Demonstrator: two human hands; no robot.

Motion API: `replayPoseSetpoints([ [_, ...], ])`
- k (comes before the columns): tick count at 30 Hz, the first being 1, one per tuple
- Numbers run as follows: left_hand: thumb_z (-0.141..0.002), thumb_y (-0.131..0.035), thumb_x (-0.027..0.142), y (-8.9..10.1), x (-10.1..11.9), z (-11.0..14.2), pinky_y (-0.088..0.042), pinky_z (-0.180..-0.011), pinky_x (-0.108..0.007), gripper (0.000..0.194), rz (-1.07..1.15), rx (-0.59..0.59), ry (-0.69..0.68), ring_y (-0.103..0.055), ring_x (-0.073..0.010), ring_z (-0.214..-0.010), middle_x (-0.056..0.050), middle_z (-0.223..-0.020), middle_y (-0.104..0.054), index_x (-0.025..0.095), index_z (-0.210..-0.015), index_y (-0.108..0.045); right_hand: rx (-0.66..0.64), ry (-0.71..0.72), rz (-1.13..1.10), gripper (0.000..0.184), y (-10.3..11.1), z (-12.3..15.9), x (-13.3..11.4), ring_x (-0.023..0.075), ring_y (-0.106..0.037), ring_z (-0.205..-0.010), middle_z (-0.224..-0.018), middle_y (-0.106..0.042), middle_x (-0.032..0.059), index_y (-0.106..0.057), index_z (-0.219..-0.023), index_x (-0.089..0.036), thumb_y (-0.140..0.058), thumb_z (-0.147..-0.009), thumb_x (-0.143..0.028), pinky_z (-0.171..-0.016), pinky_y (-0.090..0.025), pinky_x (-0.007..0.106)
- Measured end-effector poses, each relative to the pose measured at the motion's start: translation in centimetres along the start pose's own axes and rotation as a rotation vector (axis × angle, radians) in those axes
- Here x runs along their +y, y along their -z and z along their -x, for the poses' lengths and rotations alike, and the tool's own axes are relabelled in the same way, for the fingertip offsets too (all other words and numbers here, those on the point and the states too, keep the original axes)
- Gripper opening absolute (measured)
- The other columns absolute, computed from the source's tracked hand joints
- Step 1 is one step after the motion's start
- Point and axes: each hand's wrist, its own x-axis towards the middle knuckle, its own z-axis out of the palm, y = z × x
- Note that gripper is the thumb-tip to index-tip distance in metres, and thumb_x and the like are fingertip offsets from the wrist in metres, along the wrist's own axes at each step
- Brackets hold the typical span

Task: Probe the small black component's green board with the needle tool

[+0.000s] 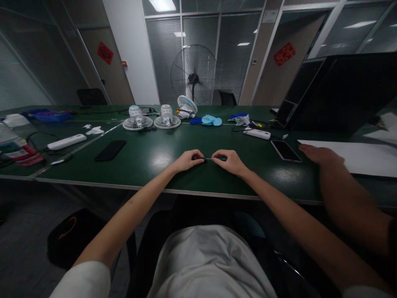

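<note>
My left hand [189, 160] and my right hand [229, 161] face each other low over the green table, fingertips a short gap apart. Across that gap runs a thin metal shaft [208, 158]. Its right end goes into the closed fingers of my right hand, where a dark handle-like part [222, 158] shows under the palm. My left fingers pinch a small black piece [205, 160] at the shaft's other end. It looks like a small screwdriver, but the fingers hide most of it, and I cannot tell what the black piece is.
Beyond my hands stand small white fans [167, 120] and light-blue fan blades [211, 120]. A black phone [111, 150] lies left, another phone [285, 150] right. White power strips [67, 142] have trailing cables. A co-worker's hand [321, 155] rests at white paper [369, 157], before a black monitor [344, 91].
</note>
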Motion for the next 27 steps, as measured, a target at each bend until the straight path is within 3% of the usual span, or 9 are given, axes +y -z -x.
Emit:
replayPoseSetpoints([
  [8, -0.096, -0.064, 0.041, 0.4, -0.2, 0.2, -0.055, -0.083, -0.038, 0.032, -0.003, -0.011, -0.036, -0.064, -0.0184, -0.09, -0.007, -0.106, -0.066, 0.015, -0.114, -0.066, 0.001, -0.009, 0.033, 0.017, 0.3, 0.3, 0.8, 0.0248, -0.073, -0.09, -0.098, -0.079, 0.0032, -0.079, -0.096, -0.026, -0.065, -0.09, -0.034, -0.088, -0.056, 0.039],
  [27, -0.095, -0.065, 0.041, 0.3, 0.0, 0.2, -0.055, -0.082, -0.038, 0.033, 0.004, -0.021, -0.025, -0.064, -0.0181, -0.087, -0.006, -0.102, -0.067, 0.014, -0.113, -0.066, 0.029, 0.024, -0.107, 0.021, 0.1, -0.1, -0.8, 0.0244, -0.073, -0.097, -0.102, -0.079, 0.0045, -0.078, -0.101, -0.024, -0.064, -0.095, -0.039, -0.09, -0.055, 0.037],
])
